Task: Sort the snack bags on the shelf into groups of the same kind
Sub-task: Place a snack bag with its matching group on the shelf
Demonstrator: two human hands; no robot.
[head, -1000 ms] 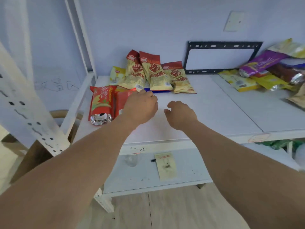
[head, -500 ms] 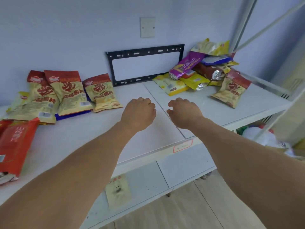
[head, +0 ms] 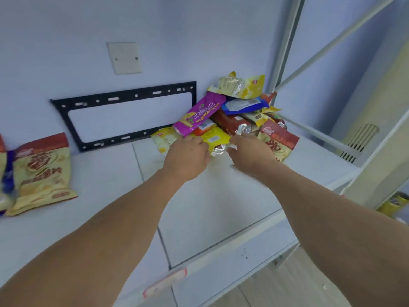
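A mixed pile of snack bags lies at the back right of the white shelf [head: 221,196]: a purple bag [head: 201,114], a yellow bag with a silver end [head: 215,138], a pale yellow bag [head: 162,138], a blue bag [head: 241,106], a dark red bag [head: 228,122] and a red-and-cream bag [head: 277,140]. My left hand [head: 188,156] and my right hand [head: 250,154] rest at the pile's front edge, on either side of the yellow bag's silver end. Their fingers curl down and are hidden. A sorted red-and-cream bag [head: 42,171] lies far left.
A black metal frame [head: 124,98] leans on the wall behind the shelf, below a wall plate [head: 124,57]. White shelf posts [head: 285,41] and rails close off the right side. A red-edged label [head: 164,282] sits on the shelf's front lip.
My view has swung right, from the sorted bags on the left to the mixed pile. Both hands have reached forward from mid-shelf to the pile's front edge.
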